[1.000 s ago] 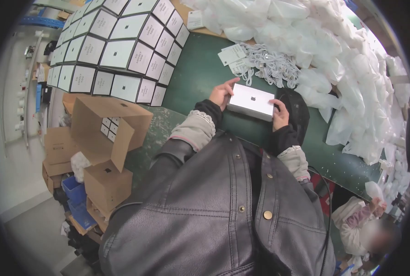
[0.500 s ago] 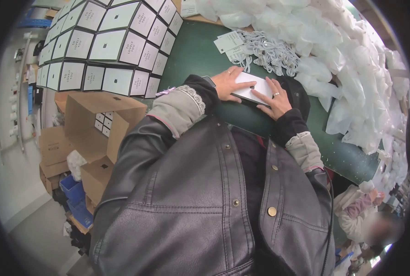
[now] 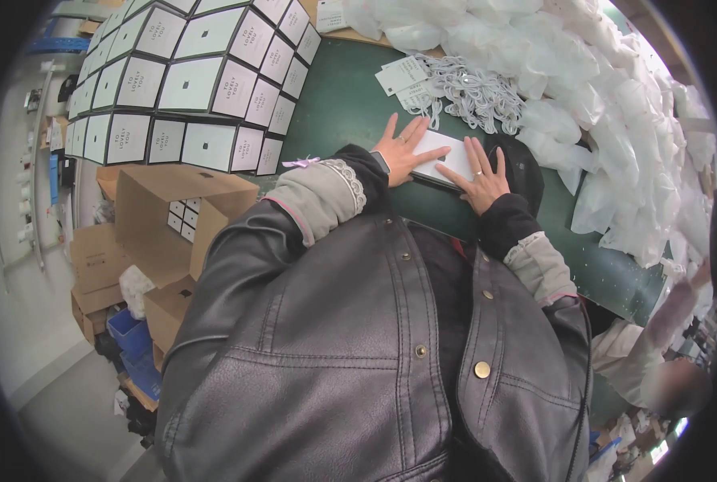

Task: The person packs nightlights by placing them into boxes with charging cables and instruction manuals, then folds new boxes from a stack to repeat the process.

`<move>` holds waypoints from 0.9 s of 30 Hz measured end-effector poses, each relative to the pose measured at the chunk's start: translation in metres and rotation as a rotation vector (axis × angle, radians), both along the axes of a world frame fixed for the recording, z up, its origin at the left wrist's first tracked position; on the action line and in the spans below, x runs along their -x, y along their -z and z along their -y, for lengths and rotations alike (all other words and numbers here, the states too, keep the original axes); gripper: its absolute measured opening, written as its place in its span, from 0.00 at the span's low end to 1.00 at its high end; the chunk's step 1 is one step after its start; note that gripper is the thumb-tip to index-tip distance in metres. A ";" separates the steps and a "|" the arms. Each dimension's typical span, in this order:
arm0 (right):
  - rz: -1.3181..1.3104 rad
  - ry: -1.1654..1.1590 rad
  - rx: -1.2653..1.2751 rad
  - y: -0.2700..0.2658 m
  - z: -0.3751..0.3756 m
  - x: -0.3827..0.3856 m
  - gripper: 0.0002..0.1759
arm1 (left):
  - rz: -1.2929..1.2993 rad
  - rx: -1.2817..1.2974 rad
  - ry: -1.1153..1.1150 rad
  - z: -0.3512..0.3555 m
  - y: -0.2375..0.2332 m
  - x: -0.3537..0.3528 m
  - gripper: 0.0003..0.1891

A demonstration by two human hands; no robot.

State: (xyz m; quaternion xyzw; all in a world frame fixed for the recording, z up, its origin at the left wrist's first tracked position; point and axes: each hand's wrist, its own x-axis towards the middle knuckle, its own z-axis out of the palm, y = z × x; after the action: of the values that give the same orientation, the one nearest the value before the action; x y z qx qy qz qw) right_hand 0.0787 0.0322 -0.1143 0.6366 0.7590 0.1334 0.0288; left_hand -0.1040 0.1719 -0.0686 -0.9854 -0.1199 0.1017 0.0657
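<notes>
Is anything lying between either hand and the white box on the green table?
Nothing visible. The left hand and right hand both lie flat, fingers spread, directly on the white box, which sits on the green table.

Black leather jacket [image 3: 334, 361] with round brass snap buttons [image 3: 481, 369]; grey oversleeves [image 3: 318, 197] edged in pink, the left one lace-trimmed, over black cuffs [image 3: 499, 221]. A ring each on left hand [image 3: 403, 149] and right hand [image 3: 481, 178]

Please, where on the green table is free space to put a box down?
Bare green table lies between the stacked boxes and the left hand on the white box. Crowded: cords and bags beyond the right hand.
</notes>
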 end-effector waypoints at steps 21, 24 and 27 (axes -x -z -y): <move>-0.709 0.034 -0.508 -0.065 0.012 0.047 0.39 | 1.085 1.479 -0.877 0.073 -0.015 0.043 0.66; -0.675 -0.258 -0.672 -0.110 0.009 0.083 0.34 | 1.544 1.607 -0.588 0.099 -0.033 0.054 0.63; -0.730 -0.579 -0.701 -0.141 0.007 0.111 0.35 | 1.765 1.387 -0.525 0.085 -0.020 0.076 0.54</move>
State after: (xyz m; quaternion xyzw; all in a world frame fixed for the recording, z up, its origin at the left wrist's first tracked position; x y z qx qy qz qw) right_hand -0.0327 0.0247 0.0268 0.3795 0.7735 0.1510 -0.4847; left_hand -0.1805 0.0869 -0.0489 -0.4825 -0.2438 -0.5686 -0.6200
